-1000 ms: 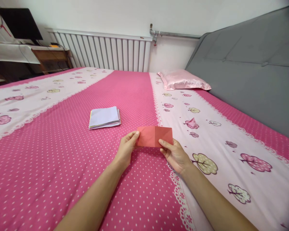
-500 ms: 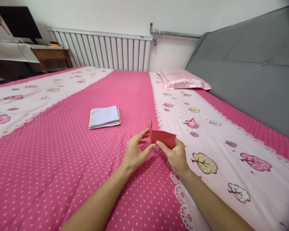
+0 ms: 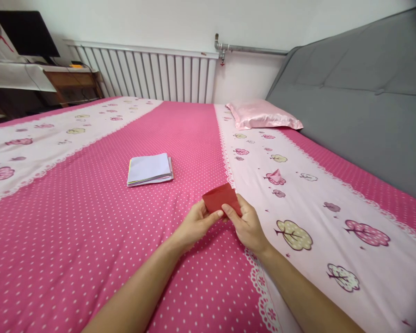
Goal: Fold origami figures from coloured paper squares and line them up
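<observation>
Folded red paper (image 3: 220,199) is held low over the bed (image 3: 90,222), by the lace seam between the dotted pink band and the pale tree-print band; can't tell if its far edge touches the sheet. On the left hand (image 3: 194,224) the grip is thumb on top, fingers under, pinching the near-left corner. On the right hand (image 3: 247,226) the grip is the same pinch on the near-right edge, thumb tip pressed on the top face. Both are closed on the paper, thumbs almost meeting. Risks as I read them: 1) layers are pinned along the near side only and the far edges are free, so any shear between the thumbs would skew the layers and a crease would set crooked. 2) The bed is soft; pressing down on it gives no firm backing, so a crease would come out rounded or wander, and the bedding could bunch underneath. 3) Both pinches sit close together, so the paper can pivot about them or sag at the far end. 4) Thin paper plus a tight pinch means it's easy to leave a dent or stray wrinkle under the thumbs. 5) If one grip lets go, the fold likely springs open. The stack of pale paper (image 3: 149,169) lies well apart, up-left on the bed. The pillow (image 3: 263,114) is far back by the grey headboard (image 3: 350,92). Neither is in the way.
</observation>
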Demonstrator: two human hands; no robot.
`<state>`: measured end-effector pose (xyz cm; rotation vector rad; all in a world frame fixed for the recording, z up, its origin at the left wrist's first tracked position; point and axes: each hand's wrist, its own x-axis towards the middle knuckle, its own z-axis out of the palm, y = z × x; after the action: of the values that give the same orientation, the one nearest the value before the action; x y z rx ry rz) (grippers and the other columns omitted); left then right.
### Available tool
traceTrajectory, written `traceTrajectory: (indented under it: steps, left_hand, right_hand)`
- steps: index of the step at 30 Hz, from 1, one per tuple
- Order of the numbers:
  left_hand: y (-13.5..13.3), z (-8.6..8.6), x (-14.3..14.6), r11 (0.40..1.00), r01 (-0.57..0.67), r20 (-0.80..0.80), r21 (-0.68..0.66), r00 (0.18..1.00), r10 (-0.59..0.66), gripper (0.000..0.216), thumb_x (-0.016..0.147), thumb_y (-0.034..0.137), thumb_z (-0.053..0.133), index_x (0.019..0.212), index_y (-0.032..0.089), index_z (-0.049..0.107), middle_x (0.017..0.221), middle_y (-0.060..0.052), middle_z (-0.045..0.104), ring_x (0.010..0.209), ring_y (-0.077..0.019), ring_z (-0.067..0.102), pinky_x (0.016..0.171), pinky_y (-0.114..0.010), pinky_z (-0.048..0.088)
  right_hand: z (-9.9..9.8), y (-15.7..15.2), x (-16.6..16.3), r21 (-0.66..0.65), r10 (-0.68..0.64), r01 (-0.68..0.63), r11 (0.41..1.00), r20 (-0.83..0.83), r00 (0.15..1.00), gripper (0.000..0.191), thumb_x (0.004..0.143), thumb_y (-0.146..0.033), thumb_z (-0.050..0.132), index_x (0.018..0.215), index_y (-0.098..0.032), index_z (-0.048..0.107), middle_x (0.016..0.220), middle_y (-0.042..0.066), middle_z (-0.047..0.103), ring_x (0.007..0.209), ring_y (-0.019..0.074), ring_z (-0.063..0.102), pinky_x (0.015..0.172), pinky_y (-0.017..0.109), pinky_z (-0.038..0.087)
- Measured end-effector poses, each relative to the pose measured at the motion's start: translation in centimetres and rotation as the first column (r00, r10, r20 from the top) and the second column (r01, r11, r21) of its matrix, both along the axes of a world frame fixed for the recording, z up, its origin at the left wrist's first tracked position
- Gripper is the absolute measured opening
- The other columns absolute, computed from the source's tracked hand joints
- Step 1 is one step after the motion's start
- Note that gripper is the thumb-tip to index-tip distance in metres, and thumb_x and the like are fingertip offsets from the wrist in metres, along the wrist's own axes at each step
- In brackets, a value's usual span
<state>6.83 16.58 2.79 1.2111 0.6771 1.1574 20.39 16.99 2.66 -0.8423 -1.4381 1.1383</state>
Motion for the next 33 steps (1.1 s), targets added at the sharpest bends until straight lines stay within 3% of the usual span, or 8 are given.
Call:
traceTrajectory:
  steps: [6,12,14,17,21,25,28,33]
  left_hand:
    - [0.2,-0.4,-0.2,0.999,0.003,-0.024,-0.054,1.000,-0.005,0.031,0.078,0.031,0.062,0.104,0.014,0.065,0.107,-0.012,0.065,0.098,-0.0228,0.059,0.091,-0.036,0.041]
    - [0.1,0.0,-0.3,0.978,0.043,0.052,-0.205,0.998,-0.033,0.028,0.076,0.030,0.065,0.096,0.012,0.067,0.099,-0.012,0.067,0.088,-0.0210,0.062,0.085,-0.036,0.045]
    - [0.0,0.2,-0.4,0.966,0.072,0.043,-0.248,0.997,-0.064,0.028,0.075,0.031,0.065,0.096,0.012,0.067,0.096,-0.012,0.068,0.084,-0.0203,0.063,0.080,-0.034,0.047]
    - [-0.1,0.2,-0.5,0.958,0.106,-0.001,-0.266,0.994,-0.111,0.027,0.077,0.031,0.064,0.095,0.011,0.066,0.090,-0.012,0.068,0.080,-0.0181,0.063,0.074,-0.029,0.047]
    - [-0.2,0.2,-0.6,0.967,0.112,-0.036,-0.227,0.992,-0.123,0.027,0.076,0.029,0.064,0.097,0.012,0.065,0.087,-0.009,0.067,0.074,-0.0142,0.060,0.069,-0.025,0.044]
    - [-0.1,0.2,-0.6,0.968,0.063,-0.081,-0.243,0.993,-0.085,0.026,0.072,0.030,0.068,0.089,0.010,0.067,0.079,-0.007,0.066,0.066,-0.0124,0.057,0.065,-0.023,0.042]
    - [0.1,0.2,-0.6,0.960,0.023,-0.093,-0.281,0.994,-0.051,0.024,0.068,0.030,0.071,0.079,0.009,0.068,0.068,-0.005,0.065,0.056,-0.0098,0.054,0.057,-0.021,0.040]
    - [0.4,0.1,-0.8,0.963,-0.031,-0.111,-0.268,0.994,0.001,0.023,0.064,0.024,0.074,0.079,0.008,0.068,0.068,-0.007,0.066,0.056,-0.0103,0.056,0.057,-0.020,0.042]
  right_hand:
    - [-0.3,-0.4,0.0,0.079,-0.211,0.200,0.977,0.171,0.963,0.014,0.079,-0.032,0.059,0.079,-0.018,0.061,0.071,0.001,0.063,0.064,0.0146,0.058,0.060,0.027,0.046]
    - [0.0,-0.1,0.3,0.216,-0.507,0.466,0.858,0.219,0.834,0.041,0.067,-0.034,0.070,0.103,-0.020,0.058,0.097,0.007,0.061,0.084,0.0200,0.057,0.071,0.033,0.048]
    - [-0.1,0.1,0.3,0.155,-0.418,0.394,0.906,0.179,0.890,0.040,0.068,-0.035,0.069,0.104,-0.020,0.058,0.099,0.007,0.062,0.088,0.0207,0.057,0.076,0.035,0.047]
    - [-0.3,0.2,0.1,-0.047,-0.139,0.140,0.989,0.032,0.990,0.025,0.073,-0.034,0.065,0.093,-0.019,0.062,0.089,0.006,0.065,0.081,0.0191,0.060,0.073,0.034,0.049]
    - [-0.5,0.1,0.1,-0.274,0.016,-0.067,0.960,-0.184,0.983,0.020,0.072,-0.032,0.067,0.086,-0.019,0.063,0.079,0.003,0.065,0.063,0.0155,0.061,0.058,0.029,0.051]
    - [-0.6,0.2,0.2,-0.383,0.021,-0.150,0.912,-0.320,0.947,0.019,0.071,-0.031,0.068,0.084,-0.018,0.063,0.077,0.002,0.065,0.062,0.0147,0.061,0.058,0.029,0.051]
    - [-0.6,0.4,0.2,-0.405,-0.045,-0.107,0.908,-0.349,0.936,0.022,0.069,-0.030,0.070,0.084,-0.016,0.064,0.078,0.002,0.066,0.070,0.0156,0.062,0.068,0.030,0.050]
    - [-0.7,0.8,0.3,-0.442,-0.150,0.005,0.897,-0.294,0.944,0.023,0.068,-0.032,0.069,0.081,-0.015,0.062,0.075,0.002,0.066,0.066,0.0154,0.060,0.063,0.029,0.048]
